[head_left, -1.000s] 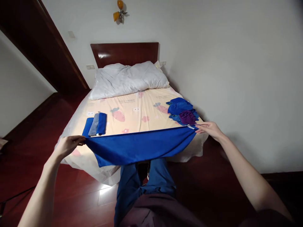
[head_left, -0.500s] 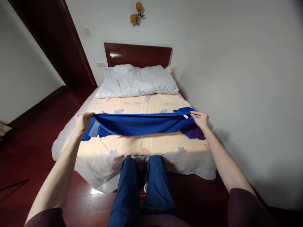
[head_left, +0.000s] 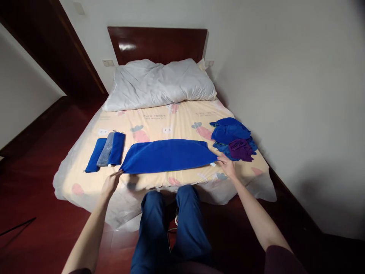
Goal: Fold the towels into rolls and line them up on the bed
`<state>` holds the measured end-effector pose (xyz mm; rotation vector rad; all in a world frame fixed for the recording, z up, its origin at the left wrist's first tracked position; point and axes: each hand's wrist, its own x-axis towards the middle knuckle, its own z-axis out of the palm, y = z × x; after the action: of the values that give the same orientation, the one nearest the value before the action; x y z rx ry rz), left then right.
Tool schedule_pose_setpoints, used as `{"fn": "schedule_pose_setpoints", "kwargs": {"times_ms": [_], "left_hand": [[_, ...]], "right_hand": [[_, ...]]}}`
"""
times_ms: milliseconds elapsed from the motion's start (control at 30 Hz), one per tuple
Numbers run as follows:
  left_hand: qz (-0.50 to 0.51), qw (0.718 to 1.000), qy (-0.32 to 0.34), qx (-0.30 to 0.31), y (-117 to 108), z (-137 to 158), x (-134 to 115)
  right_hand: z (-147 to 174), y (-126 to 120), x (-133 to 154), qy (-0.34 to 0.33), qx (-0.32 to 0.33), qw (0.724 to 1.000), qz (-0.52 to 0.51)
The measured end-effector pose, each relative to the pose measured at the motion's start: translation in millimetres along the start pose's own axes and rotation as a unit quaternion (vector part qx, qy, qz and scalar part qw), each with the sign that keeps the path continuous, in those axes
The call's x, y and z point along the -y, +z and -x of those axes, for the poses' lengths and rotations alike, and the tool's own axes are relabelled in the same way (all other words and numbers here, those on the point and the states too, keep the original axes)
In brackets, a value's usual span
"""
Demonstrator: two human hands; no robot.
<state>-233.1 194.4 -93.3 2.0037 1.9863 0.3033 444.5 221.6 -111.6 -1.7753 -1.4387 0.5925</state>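
A blue towel (head_left: 169, 156) lies stretched out lengthwise across the front part of the bed, its near edge pulled straight between my hands. My left hand (head_left: 112, 182) pinches its near left corner. At the near right corner, beside a small white label, my right hand (head_left: 227, 166) is closed on the cloth. To the left rest a folded blue towel (head_left: 95, 155), a folded grey towel (head_left: 105, 150) and another folded blue towel (head_left: 116, 149), side by side and overlapping. On the right sits a crumpled pile of blue cloths (head_left: 230, 131) with a purple cloth (head_left: 241, 149) on it.
The bed (head_left: 154, 127) has a cream sheet with a carrot print. A white quilt (head_left: 162, 85) lies bunched against the dark wooden headboard (head_left: 159, 43). A white wall (head_left: 299, 95) runs along the right side. My legs (head_left: 186, 224) are at the bed's front edge.
Both hands have come down and toward me with the blue towel. It hung in the air above the bed before and now lies on the sheet. The camera view has tilted down.
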Motion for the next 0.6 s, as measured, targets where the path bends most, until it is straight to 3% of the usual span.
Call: {"fn": "schedule_pose_setpoints", "kwargs": {"times_ms": [67,167,267,367,433,533,600], "left_hand": [[-0.015,0.998,-0.039,0.046,22.6,5.6,4.1],[-0.043,0.991,-0.104,0.071,38.0,10.2,7.6],[-0.053,0.984,-0.168,0.036,38.6,9.0,11.6],[-0.043,0.981,-0.191,-0.007,39.8,9.0,19.5],[-0.048,0.987,-0.154,-0.025,46.5,14.2,28.3],[-0.077,0.997,0.005,-0.008,63.0,29.4,45.7],[-0.104,0.989,0.1,0.018,72.6,40.6,55.0]], "right_hand": [[8.0,16.8,-16.9,0.024,0.042,0.998,0.031],[12.3,31.7,-35.6,0.049,0.066,0.995,0.061],[10.5,33.9,-48.7,0.065,0.024,0.996,0.054],[12.7,28.5,-61.1,0.051,-0.009,0.997,0.06],[20.7,23.4,-70.6,0.012,-0.008,0.996,0.086],[41.0,15.1,-85.0,-0.075,0.047,0.983,0.16],[54.4,10.0,-90.0,-0.101,0.09,0.964,0.23]]}}
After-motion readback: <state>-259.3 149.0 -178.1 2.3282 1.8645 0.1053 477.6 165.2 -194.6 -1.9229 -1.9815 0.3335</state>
